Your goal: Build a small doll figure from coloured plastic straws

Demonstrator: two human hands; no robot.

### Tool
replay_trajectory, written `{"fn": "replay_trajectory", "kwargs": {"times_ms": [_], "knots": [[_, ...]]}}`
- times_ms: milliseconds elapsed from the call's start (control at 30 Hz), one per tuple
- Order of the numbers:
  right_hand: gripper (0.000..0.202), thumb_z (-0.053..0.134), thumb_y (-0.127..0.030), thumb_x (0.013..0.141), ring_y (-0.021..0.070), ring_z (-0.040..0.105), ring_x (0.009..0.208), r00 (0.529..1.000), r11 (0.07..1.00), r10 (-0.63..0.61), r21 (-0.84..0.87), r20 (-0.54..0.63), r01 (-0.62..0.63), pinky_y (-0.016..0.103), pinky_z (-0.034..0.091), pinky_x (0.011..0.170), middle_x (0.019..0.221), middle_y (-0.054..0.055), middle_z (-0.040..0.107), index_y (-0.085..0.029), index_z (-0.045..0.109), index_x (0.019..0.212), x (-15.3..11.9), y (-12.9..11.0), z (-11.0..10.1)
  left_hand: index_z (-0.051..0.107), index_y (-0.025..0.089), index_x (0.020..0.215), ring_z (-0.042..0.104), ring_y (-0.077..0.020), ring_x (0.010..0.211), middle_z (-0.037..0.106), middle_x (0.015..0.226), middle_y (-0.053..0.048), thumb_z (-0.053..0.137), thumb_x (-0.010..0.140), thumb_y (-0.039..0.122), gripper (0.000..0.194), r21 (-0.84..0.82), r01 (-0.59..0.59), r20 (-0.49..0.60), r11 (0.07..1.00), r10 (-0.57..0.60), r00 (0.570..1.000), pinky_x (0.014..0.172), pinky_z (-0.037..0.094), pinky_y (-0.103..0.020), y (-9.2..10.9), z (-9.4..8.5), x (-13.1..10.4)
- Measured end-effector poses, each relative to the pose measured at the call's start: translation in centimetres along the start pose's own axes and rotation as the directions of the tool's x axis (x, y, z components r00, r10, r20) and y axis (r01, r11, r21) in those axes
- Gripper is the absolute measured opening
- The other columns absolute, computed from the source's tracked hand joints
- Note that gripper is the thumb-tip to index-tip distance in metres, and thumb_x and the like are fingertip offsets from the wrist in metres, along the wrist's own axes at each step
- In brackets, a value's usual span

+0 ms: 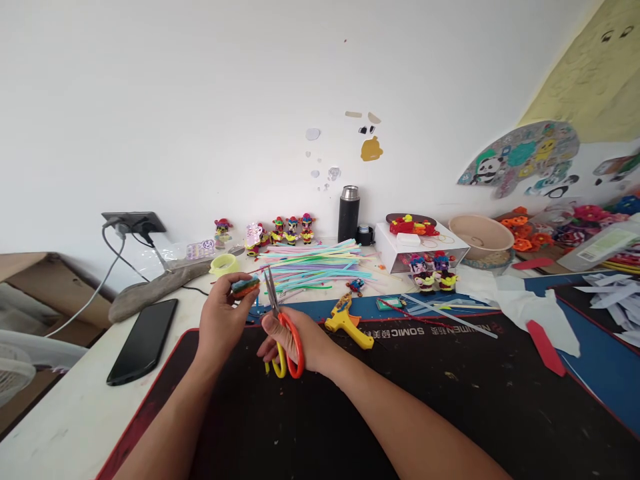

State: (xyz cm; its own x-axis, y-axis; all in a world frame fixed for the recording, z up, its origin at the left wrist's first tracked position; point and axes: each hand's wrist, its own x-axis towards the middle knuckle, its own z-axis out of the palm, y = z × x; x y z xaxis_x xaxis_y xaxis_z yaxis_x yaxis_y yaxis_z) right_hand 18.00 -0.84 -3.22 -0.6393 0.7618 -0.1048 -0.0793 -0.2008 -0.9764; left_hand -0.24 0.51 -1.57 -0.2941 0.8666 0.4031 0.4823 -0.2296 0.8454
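Note:
My left hand (220,320) pinches a small fuzzy piece (246,287) in blue, green and orange, with a thin red bit at its upper right end; its exact kind cannot be made out. In my right hand (300,337) is a pair of scissors (287,347) with one yellow and one orange-red handle loop. Their blades point up and stand slightly apart, close beside the fuzzy piece. Whether a blade touches the thin red end cannot be told. A yellow glue gun (350,327) lies on the black mat (400,400) to the right of my right hand.
Behind my hands lies a pile of pastel pipe cleaners (320,263). Several small figurines (293,230) line the wall near a black thermos (349,217). A phone (144,340) and yellow tape roll (224,265) are left; a white box (420,240) and bowl (481,233) are right.

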Motion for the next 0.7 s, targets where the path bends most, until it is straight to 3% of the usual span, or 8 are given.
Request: {"fn": "replay_trajectory", "kwargs": {"times_ms": [67, 200, 400, 700], "knots": [[0.082, 0.062, -0.093, 0.074, 0.0171, 0.072, 0.062, 1.0, 1.0, 0.01, -0.012, 0.007, -0.01, 0.025, 0.057, 0.06, 0.075, 0.003, 0.072, -0.019, 0.058, 0.11, -0.1, 0.0, 0.1, 0.068, 0.024, 0.11, 0.074, -0.0247, 0.091, 0.074, 0.106, -0.005, 0.076, 0.083, 0.042, 0.033, 0.015, -0.004, -0.022, 1.0, 0.004, 1.0, 0.081, 0.057, -0.037, -0.3, -0.1, 0.1], [0.078, 0.053, -0.093, 0.081, 0.0157, 0.068, 0.052, 0.999, 0.996, 0.033, -0.086, -0.014, -0.034, 0.022, 0.051, 0.047, 0.076, 0.003, 0.071, -0.019, 0.057, 0.108, -0.5, -0.3, 0.1, 0.069, 0.024, 0.112, 0.072, -0.0239, 0.094, 0.072, 0.108, -0.005, 0.075, 0.087, 0.04, 0.03, 0.044, -0.079, -0.021, 0.996, 0.08, 0.997, 0.084, 0.056, -0.037, -0.6, -0.2, 0.3], [0.071, 0.043, -0.09, 0.09, 0.0128, 0.063, 0.044, 0.998, 0.975, -0.006, -0.222, -0.057, -0.007, 0.018, 0.042, 0.041, 0.068, 0.0, 0.067, -0.02, 0.053, 0.096, -0.9, -0.6, 0.2, 0.072, 0.025, 0.109, 0.067, -0.0223, 0.092, 0.067, 0.106, -0.004, 0.072, 0.09, 0.037, 0.022, 0.127, -0.203, 0.004, 0.971, 0.204, 0.979, 0.078, 0.056, -0.034, 0.2, -0.3, 0.1], [0.065, 0.041, -0.086, 0.095, 0.0115, 0.061, 0.043, 0.997, 0.944, -0.033, -0.329, -0.067, 0.01, 0.019, 0.04, 0.042, 0.063, -0.003, 0.062, -0.022, 0.05, 0.089, -1.4, -1.4, 0.6, 0.072, 0.027, 0.107, 0.066, -0.0264, 0.099, 0.068, 0.107, -0.006, 0.07, 0.09, 0.04, 0.022, 0.166, -0.229, 0.067, 0.959, 0.221, 0.973, 0.077, 0.055, -0.035, 0.9, -0.2, 0.0]]}}
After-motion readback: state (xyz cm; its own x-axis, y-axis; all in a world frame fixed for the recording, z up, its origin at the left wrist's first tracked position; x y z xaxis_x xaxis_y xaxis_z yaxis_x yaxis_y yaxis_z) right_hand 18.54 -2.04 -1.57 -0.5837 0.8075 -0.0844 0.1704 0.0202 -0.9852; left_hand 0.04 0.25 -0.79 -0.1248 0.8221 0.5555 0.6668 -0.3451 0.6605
